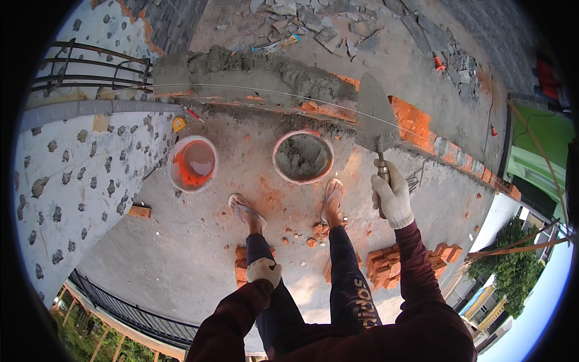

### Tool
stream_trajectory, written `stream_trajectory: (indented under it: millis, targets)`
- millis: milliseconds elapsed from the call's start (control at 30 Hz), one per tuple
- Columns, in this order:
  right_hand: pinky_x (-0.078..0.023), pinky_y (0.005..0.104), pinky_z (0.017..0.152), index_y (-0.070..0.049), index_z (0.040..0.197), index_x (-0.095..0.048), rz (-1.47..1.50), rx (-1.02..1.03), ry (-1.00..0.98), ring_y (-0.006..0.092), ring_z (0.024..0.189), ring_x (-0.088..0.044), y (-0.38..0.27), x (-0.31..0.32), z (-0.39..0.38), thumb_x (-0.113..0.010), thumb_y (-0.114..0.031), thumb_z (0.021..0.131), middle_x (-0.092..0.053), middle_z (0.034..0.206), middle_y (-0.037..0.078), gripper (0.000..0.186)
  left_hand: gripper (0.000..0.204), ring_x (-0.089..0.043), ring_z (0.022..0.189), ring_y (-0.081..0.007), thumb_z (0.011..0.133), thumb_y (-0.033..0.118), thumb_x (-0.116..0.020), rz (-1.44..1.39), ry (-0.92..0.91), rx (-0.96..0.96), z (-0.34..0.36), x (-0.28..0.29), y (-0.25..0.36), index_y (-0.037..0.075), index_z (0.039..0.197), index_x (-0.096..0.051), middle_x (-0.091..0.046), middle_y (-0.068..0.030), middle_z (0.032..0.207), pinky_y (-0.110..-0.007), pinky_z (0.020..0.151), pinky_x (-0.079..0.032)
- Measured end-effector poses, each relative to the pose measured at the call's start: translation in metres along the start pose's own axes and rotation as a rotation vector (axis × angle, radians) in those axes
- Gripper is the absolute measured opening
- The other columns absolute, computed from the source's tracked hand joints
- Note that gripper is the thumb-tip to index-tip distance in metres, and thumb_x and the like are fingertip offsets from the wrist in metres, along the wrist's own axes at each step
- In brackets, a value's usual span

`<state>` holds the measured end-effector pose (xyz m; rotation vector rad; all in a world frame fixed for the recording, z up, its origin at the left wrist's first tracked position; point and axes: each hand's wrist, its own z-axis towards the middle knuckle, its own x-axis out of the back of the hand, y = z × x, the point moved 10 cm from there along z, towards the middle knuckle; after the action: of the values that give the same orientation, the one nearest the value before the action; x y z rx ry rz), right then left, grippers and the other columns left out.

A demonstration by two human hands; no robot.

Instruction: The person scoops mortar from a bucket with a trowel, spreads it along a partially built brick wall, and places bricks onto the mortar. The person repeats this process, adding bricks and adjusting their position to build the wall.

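My right hand (393, 194), in a pale knit glove, is closed round the handle of a trowel (374, 111). Its broad blade, smeared with grey mortar, points away from me over a low brick wall (411, 117). Left of the blade, a thick uneven bed of wet mortar (253, 75) covers the wall top. A thin white string (241, 87) runs along the wall and passes by the blade. My left hand (264, 271), also gloved, rests at my left knee; its fingers are mostly hidden. In front of my feet stands a bucket of mortar (303, 157).
Left of the mortar stands a bucket of reddish water (194, 164). A yellow tape measure (179, 123) and red pen (194, 114) lie near the wall. Brick stacks (386, 265) sit by my legs. Steel bars (90, 66) jut out at left; broken slabs (329, 36) lie beyond the wall.
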<state>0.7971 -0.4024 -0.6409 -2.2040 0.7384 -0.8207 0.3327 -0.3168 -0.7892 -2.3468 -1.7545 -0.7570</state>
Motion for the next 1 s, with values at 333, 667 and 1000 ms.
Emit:
stream_trajectory:
  millis: [333,667,1000]
  targets:
    - [-0.055,0.0412,0.073,0.001,0.125,-0.062,-0.210,0.283,0.180,0.0379,0.081,-0.073,0.043,-0.084,0.027,-0.058,-0.026,0.107,-0.069,0.091,0.022,0.033,0.029,-0.068,0.109,-0.0301,0.084,0.041,-0.071,0.013,0.041,-0.077,-0.001,0.007,-0.003,0.014,0.090,-0.080,-0.075,-0.0050,0.101,-0.046,0.098,-0.053]
    - [-0.051,0.0356,0.064,0.002,0.130,-0.060,0.083,0.120,0.077,0.0194,0.071,-0.064,0.055,-0.099,0.009,-0.054,-0.029,0.109,-0.065,0.083,0.013,0.038,0.027,-0.069,0.104,-0.0305,0.082,0.039,-0.072,0.005,0.073,-0.099,-0.002,0.011,-0.010,0.013,0.087,-0.079,-0.074,-0.0047,0.098,-0.046,0.093,-0.055]
    - [-0.055,0.0480,0.073,0.003,0.128,-0.060,-0.266,0.173,0.104,0.0459,0.088,-0.073,0.043,-0.089,0.020,-0.056,-0.032,0.108,-0.070,0.090,0.028,0.041,0.024,-0.068,0.099,-0.0327,0.081,0.036,-0.075,-0.005,0.097,-0.115,-0.003,0.016,-0.003,0.012,0.083,-0.077,-0.071,-0.0055,0.092,-0.047,0.090,-0.053]
